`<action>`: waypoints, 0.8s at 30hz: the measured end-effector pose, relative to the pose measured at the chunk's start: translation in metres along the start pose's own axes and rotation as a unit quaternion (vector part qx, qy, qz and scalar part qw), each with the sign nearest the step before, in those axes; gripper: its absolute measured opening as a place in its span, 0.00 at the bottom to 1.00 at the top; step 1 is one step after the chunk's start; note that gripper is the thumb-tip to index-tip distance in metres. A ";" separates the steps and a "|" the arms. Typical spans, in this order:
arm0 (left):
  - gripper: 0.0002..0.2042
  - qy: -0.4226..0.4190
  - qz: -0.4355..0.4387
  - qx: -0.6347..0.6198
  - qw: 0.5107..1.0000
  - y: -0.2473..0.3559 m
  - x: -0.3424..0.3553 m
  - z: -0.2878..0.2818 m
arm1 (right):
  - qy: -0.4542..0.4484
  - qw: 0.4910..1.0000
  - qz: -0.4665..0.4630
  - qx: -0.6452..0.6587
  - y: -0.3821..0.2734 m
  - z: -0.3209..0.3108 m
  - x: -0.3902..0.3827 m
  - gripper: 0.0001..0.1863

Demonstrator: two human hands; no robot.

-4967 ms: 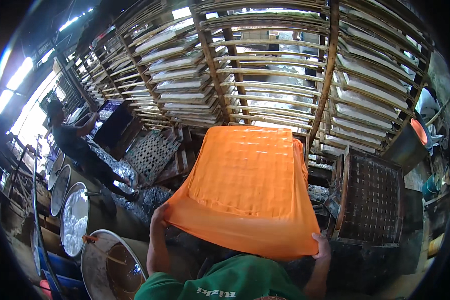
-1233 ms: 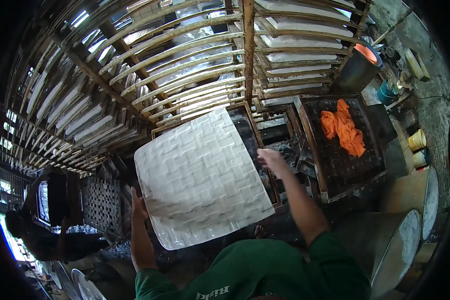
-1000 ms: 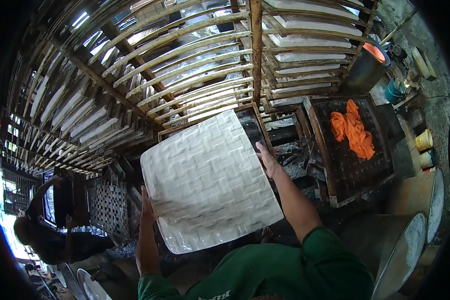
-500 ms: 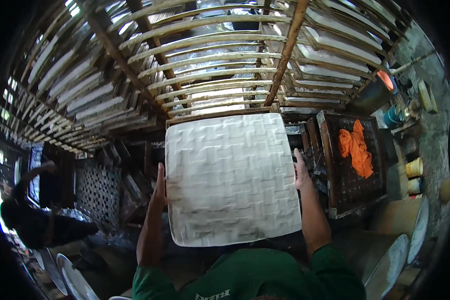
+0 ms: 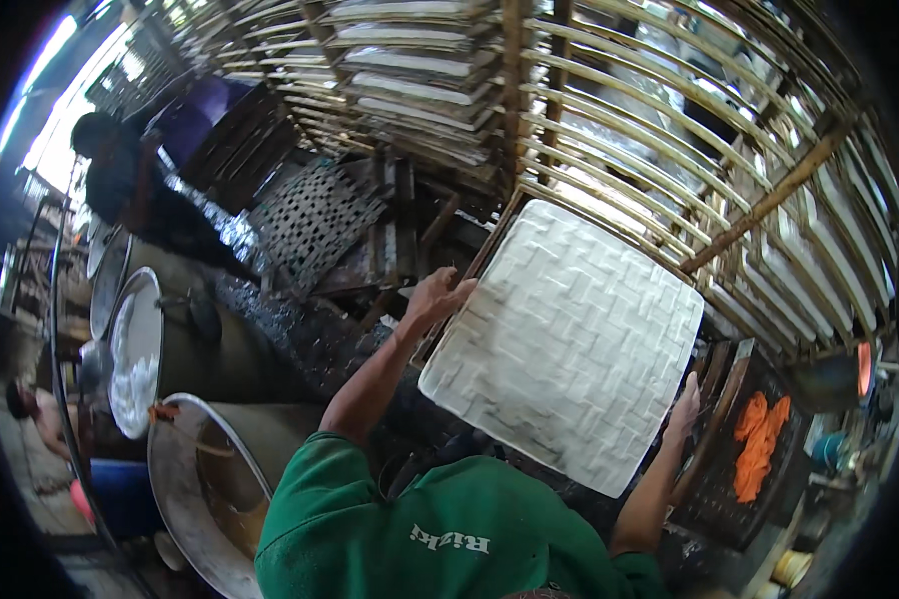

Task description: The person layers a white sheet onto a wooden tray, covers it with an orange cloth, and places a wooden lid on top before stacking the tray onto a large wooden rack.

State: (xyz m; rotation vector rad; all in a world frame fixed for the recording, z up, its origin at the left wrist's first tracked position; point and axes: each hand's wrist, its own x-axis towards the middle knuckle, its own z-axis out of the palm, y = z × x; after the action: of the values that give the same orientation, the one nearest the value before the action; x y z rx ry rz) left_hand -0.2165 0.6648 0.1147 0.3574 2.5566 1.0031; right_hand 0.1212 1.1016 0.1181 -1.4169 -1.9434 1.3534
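Observation:
A large square tofu slab (image 5: 574, 344), white with a basket-weave imprint on top, lies tilted in front of me. At its left edge is my left hand (image 5: 437, 299), its thumb and fingers close against the rim beside a dark wooden frame (image 5: 481, 262). My right hand (image 5: 683, 407) grips the opposite edge, fingers along the side. What the fingers do under the slab is hidden. The wooden frame shows along the slab's left and far sides.
Slatted bamboo racks (image 5: 659, 130) with white slabs stand ahead. Right, an orange cloth (image 5: 759, 444) lies on a dark tray (image 5: 714, 499). Left are large metal vats (image 5: 205, 479), a woven panel (image 5: 315, 222) and a person in dark clothing (image 5: 135, 190). Another person (image 5: 45, 414) is farther left.
My view has swung left, so the slab appears turned and farther right. More vats show at left. The left hand's fingers have shifted at the slab's edge.

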 end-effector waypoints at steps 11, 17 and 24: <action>0.23 0.197 -0.137 -0.237 0.941 -0.147 -0.294 0.065 | -0.117 0.792 -0.450 -0.395 -0.020 0.084 -0.115 0.49; 0.16 0.082 -0.243 -0.287 0.923 -0.154 -0.385 0.090 | -0.158 0.792 -0.439 -0.395 -0.005 0.080 -0.107 0.49; 0.17 0.257 -0.007 0.002 0.966 -0.092 -0.294 0.061 | -0.165 0.822 -0.422 -0.345 -0.008 0.066 -0.109 0.48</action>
State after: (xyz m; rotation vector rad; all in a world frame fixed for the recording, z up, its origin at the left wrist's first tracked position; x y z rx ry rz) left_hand 0.0649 0.5289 0.0820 0.0822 3.0094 1.2132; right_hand 0.1135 0.9738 0.1181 -0.3257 -2.9420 0.4815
